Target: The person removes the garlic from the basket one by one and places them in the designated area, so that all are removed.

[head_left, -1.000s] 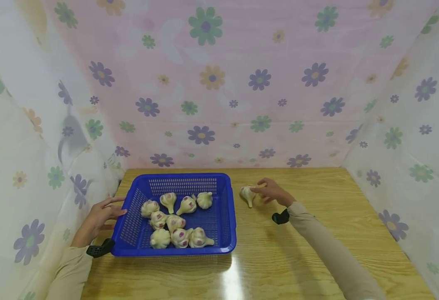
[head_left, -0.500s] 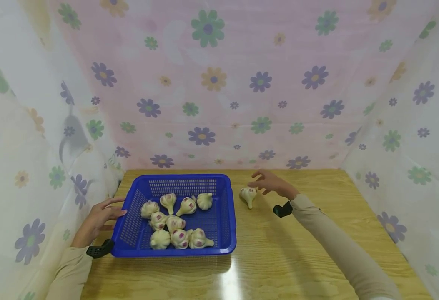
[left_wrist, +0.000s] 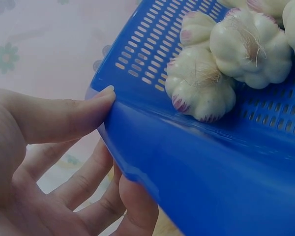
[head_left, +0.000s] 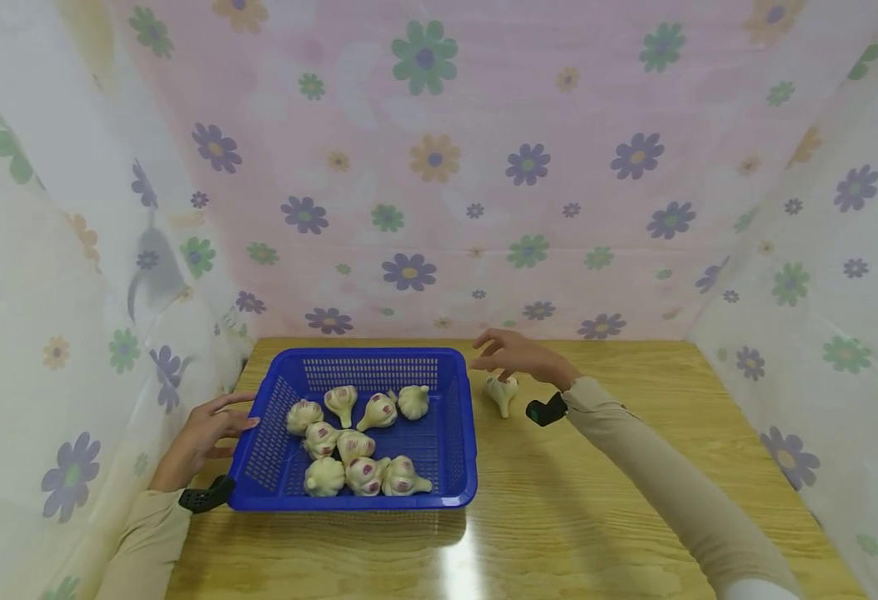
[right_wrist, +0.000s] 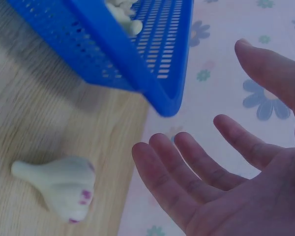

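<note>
I'm pinching the left rim of a blue basket [head_left: 352, 503] with the left hand [head_left: 202, 437], its thumb on the edge and its fingers bearing on the outside. My right hand [head_left: 519, 354] is hovering near the basket's far right corner, fingers spread loosely, holding nothing. Near it, a single garlic bulb [head_left: 503, 400] is lying on the tabletop [head_left: 539, 517], just beside the basket, while nine other bulbs [head_left: 354, 446] are resting inside.
</note>
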Demonstrator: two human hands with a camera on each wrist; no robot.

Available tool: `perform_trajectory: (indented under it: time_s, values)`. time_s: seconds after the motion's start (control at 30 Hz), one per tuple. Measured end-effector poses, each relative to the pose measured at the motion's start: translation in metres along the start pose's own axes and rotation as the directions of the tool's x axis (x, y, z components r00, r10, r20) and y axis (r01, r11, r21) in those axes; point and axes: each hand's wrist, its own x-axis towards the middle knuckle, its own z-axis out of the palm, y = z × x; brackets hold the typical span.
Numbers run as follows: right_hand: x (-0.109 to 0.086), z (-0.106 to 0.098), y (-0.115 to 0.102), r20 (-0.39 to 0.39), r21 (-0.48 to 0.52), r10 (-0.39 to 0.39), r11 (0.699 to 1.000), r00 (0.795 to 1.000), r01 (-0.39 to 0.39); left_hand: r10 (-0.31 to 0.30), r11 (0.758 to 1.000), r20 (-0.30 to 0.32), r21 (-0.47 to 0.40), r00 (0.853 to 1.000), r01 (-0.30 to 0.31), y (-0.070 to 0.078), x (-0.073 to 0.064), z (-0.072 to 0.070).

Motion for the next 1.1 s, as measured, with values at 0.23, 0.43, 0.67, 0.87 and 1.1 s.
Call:
perform_trajectory:
  time_s: [0.23,0.43,0.67,0.87,1.1]
  values:
    - [0.011,0.012,-0.02,0.058,0.009,-0.022,1.0,0.998,0.022,0.002,1.0,-0.005,0.026,1.0,-0.002,0.0,0.001,-0.001]
    - [0.021,0.022,-0.031,0.097,0.038,-0.045,0.998,0.994,0.042,-0.024,1.0,-0.024,0.003,0.999,0.024,0.001,0.001,0.0]
    - [0.034,0.031,-0.041,0.134,0.055,-0.048,0.998,0.99,0.04,-0.015,1.0,-0.024,-0.003,1.0,0.015,0.0,0.002,0.002]
    - [0.05,0.043,-0.047,0.177,0.03,-0.036,0.999,0.984,0.031,0.005,1.0,-0.031,0.009,0.999,-0.005,-0.002,0.002,0.002]
    - [0.072,0.06,-0.044,0.204,-0.039,0.018,0.999,0.979,-0.01,0.026,0.999,-0.035,-0.032,0.999,-0.027,-0.003,0.002,0.001]
